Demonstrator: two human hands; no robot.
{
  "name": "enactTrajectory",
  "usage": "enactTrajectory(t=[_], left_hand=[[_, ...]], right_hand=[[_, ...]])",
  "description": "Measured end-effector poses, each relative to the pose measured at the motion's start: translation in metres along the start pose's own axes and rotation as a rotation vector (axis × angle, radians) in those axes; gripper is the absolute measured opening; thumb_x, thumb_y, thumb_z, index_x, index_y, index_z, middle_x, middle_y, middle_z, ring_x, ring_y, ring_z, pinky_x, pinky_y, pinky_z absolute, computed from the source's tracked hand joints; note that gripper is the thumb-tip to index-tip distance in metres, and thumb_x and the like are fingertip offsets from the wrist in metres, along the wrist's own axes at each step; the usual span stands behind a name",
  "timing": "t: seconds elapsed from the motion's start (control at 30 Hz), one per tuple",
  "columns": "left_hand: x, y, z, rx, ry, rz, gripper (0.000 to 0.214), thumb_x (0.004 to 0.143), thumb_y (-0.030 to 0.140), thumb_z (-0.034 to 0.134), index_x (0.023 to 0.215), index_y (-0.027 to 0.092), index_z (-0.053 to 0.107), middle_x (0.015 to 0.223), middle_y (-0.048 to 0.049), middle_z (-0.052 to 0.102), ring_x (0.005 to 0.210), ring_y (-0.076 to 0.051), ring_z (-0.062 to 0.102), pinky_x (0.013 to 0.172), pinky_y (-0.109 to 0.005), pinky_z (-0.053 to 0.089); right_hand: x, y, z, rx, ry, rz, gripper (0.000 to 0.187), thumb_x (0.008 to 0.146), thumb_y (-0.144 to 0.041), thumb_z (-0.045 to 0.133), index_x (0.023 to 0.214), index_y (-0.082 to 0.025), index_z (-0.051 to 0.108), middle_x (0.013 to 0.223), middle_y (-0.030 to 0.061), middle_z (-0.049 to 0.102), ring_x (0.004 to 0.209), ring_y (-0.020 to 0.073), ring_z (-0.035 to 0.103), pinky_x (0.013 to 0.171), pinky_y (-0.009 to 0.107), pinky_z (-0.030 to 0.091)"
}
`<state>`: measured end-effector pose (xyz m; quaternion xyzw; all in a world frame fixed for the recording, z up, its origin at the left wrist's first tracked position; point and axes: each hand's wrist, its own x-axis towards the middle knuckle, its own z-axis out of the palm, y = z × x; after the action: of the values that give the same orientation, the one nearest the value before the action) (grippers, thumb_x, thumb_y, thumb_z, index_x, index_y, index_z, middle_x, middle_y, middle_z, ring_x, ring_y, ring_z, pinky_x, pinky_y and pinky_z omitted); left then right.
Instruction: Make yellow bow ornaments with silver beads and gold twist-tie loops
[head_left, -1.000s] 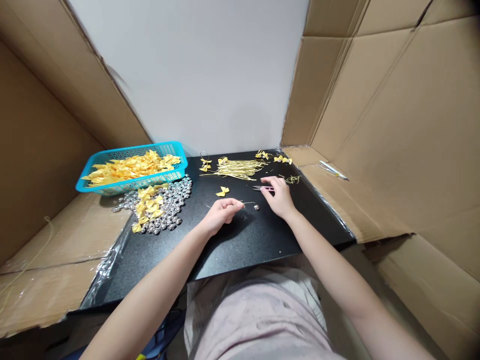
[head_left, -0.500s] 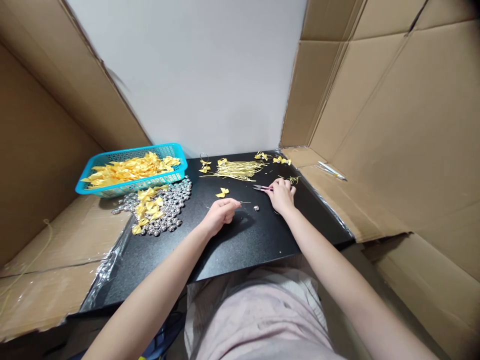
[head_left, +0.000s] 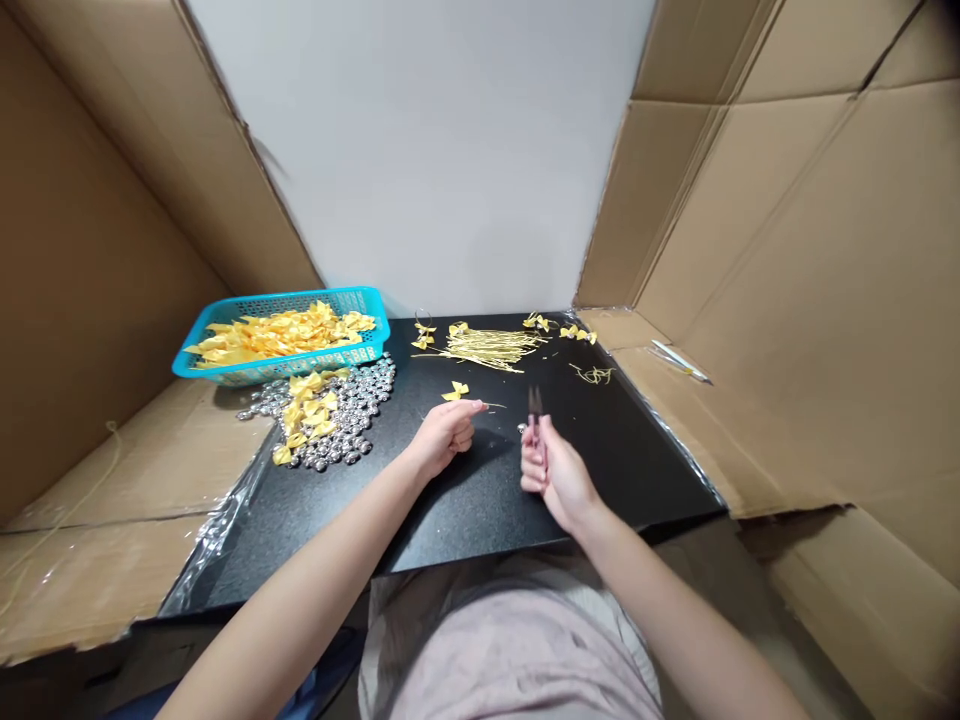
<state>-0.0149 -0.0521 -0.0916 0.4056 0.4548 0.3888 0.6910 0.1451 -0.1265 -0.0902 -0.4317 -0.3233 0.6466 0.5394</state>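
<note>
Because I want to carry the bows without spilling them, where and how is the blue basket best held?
Probably the blue basket is best gripped under its rim at both short ends, coming from left and right together: it is long, its rim juts outward, and silver beads lie along its near side.

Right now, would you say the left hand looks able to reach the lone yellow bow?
Probably yes: the bow lies just beyond the left hand with nothing visible between, though the fingers hold a thin strand.
</note>
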Motion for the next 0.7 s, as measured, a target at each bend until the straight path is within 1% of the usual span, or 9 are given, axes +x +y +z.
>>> enactTrajectory(t=[0.1,0.17,0.23,0.43,0.7], left_hand=[[-0.001,0.0,0.001,-0.005,0.007,-0.003,0.034,0.091,0.032,0.058,0.121,0.016,0.057,0.121,-0.0101,0.06,0.101,-0.023,0.062,0.084,-0.044,0.054],[-0.001,0.0,0.002,0.003,0.014,-0.004,0.034,0.091,0.032,0.058,0.121,0.016,0.057,0.121,-0.0101,0.06,0.101,-0.023,0.062,0.084,-0.044,0.054],[-0.002,-0.001,0.002,0.014,0.019,-0.004,0.034,0.091,0.032,0.058,0.121,0.016,0.057,0.12,-0.01,0.06,0.101,-0.023,0.063,0.083,-0.043,0.054],[-0.002,-0.002,0.003,0.041,0.027,0.009,0.032,0.091,0.031,0.058,0.119,0.015,0.057,0.118,-0.0096,0.061,0.098,-0.022,0.063,0.082,-0.042,0.055],[-0.004,-0.001,0.005,0.07,0.018,0.017,0.028,0.091,0.031,0.058,0.114,0.014,0.059,0.109,-0.0079,0.064,0.088,-0.018,0.065,0.074,-0.036,0.056]], right_hand=[[-0.019,0.014,0.015,0.125,-0.042,0.134,0.06,0.061,-0.073,0.067,0.076,-0.019,0.045,0.053,-0.012,0.029,0.041,0.002,0.019,0.04,0.017,0.016],[-0.02,0.019,0.022,0.192,-0.058,0.191,0.059,0.059,-0.07,0.071,0.076,-0.019,0.045,0.053,-0.0115,0.032,0.041,0.0022,0.023,0.041,0.017,0.016],[-0.015,0.022,0.026,0.244,-0.062,0.217,0.057,0.06,-0.066,0.073,0.076,-0.019,0.045,0.051,-0.0112,0.035,0.041,0.0026,0.026,0.041,0.017,0.018],[-0.005,0.021,0.032,0.332,-0.028,0.173,0.053,0.062,-0.061,0.075,0.073,-0.019,0.045,0.048,-0.012,0.035,0.039,0.0017,0.026,0.04,0.016,0.019],[0.001,0.021,0.034,0.374,-0.028,0.149,0.044,0.073,-0.055,0.07,0.072,-0.018,0.046,0.047,-0.0117,0.034,0.037,0.0014,0.025,0.04,0.016,0.018]])
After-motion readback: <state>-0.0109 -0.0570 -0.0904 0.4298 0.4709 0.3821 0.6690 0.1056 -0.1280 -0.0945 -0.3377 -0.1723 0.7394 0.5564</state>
